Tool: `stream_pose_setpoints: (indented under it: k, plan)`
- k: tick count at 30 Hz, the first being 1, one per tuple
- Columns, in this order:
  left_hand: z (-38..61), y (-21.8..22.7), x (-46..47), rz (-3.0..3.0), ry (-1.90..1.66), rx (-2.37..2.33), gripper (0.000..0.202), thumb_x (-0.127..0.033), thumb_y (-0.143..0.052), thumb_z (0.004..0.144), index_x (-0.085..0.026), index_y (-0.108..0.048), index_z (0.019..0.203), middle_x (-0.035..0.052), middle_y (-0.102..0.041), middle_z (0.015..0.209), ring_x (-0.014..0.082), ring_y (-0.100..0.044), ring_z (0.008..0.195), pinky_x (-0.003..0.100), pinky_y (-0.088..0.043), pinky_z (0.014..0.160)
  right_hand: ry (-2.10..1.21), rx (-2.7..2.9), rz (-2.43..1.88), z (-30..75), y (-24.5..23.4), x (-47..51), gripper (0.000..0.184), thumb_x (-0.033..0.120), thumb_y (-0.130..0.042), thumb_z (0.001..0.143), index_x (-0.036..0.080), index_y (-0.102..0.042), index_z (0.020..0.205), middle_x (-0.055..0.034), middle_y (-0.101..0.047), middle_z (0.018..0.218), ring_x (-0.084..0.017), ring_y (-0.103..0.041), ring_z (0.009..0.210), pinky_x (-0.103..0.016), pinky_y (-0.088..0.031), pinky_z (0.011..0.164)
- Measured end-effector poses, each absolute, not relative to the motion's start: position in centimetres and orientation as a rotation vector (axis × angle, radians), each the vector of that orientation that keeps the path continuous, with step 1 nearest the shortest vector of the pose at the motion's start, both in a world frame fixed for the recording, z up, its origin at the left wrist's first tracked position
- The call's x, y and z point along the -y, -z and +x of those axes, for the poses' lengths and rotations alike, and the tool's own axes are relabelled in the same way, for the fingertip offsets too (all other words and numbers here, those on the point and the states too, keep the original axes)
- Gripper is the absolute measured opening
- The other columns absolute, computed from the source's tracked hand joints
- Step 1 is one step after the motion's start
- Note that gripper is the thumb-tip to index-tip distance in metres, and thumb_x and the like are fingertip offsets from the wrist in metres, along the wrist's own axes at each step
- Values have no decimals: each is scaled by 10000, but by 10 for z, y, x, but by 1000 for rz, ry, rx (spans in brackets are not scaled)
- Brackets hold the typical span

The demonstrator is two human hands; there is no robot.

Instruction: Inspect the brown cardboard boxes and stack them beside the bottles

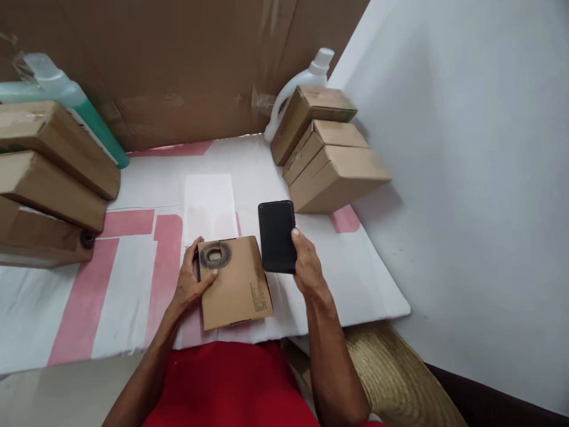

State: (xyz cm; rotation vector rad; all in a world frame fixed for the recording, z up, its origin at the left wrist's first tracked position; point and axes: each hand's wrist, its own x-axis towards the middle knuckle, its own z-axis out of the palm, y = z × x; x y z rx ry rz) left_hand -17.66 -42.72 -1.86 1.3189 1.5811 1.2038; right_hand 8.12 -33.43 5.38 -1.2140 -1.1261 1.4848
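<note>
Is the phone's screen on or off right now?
Off, as far as shows: the black rectangular phone, held in the right hand, faces up as a uniformly dark, unlit surface, though this could be its back.

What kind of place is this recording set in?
Probably a small makeshift packing station: stacked brown boxes on a white-and-pink covered table, a cardboard backdrop, the left hand on a flat box, the right hand holding a black phone.

Phone (276,236) right of flat box (235,283)
</note>
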Motion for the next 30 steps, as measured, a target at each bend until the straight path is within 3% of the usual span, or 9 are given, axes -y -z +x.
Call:
stream_pose_setpoints:
  k: [4,8,11,15,18,21,23,26,30]
  plan:
    - [-175,18,428,1301,-1221,-1571,864,-488,-753,852,-232,-357,1576,156,-455,1578,345,-478,1455,539,-395,1215,-864,1640,-1608,105,-30,313,490,622,-365,1015,248,-434,706,27,-458,654,-160,-422,648,-309,-367,645]
    - [-175,16,428,1287,-1219,-1557,864,-492,-756,846,-239,-361,1571,152,-456,1574,343,-485,1449,533,-398,1212,-878,1752,-1657,101,-6,322,475,593,-312,1003,254,-393,680,30,-434,621,-156,-399,616,-303,-332,614]
    - [-175,14,427,1295,-1220,-1558,867,-497,-754,845,-233,-359,1570,160,-450,1579,342,-491,1442,532,-394,1214,-906,1800,-1674,96,4,334,440,549,-344,994,242,-471,707,16,-502,641,-169,-455,624,-298,-370,623]
    - [-173,16,429,1292,-1231,-1591,898,-506,-762,841,-235,-343,1588,170,-430,1591,347,-471,1457,546,-373,1226,-824,1829,-1737,93,12,345,361,431,-409,977,184,-672,962,-87,-663,838,-247,-582,796,-372,-464,783]
    - [-171,21,435,1241,-1309,-1594,889,-510,-731,885,-247,-296,1614,177,-374,1630,339,-455,1475,545,-383,1222,-698,1868,-1789,90,15,351,429,369,-412,978,122,-689,1194,-189,-674,1037,-328,-595,1016,-487,-466,958]
    - [-172,24,450,1266,-1377,-1624,784,-510,-622,969,-255,-278,1625,176,-324,1661,340,-417,1504,563,-384,1219,-555,1920,-1763,88,13,361,473,381,-433,986,103,-691,1269,-242,-649,1193,-380,-560,1173,-597,-432,1058]
    - [-173,23,466,1331,-1342,-1672,725,-494,-564,1005,-266,-276,1630,167,-332,1655,341,-393,1518,581,-372,1225,-628,1883,-1646,88,6,376,475,427,-439,1010,136,-708,1272,-224,-650,1270,-371,-561,1230,-616,-414,1112]
    - [-166,17,499,1418,-1165,-1688,687,-466,-533,1023,-300,-276,1638,142,-347,1660,344,-346,1549,604,-314,1259,-1038,1772,-1489,92,-5,410,495,505,-417,1051,221,-671,1368,-151,-660,1371,-316,-577,1319,-559,-399,1186]
    - [-153,-5,536,1315,-928,-1626,767,-485,-561,1007,-347,-195,1667,116,-285,1710,347,-257,1594,628,-228,1292,-1436,1701,-1505,98,-19,457,763,590,-563,985,290,-326,1645,-111,-390,1679,-315,-343,1561,-591,-278,1270]
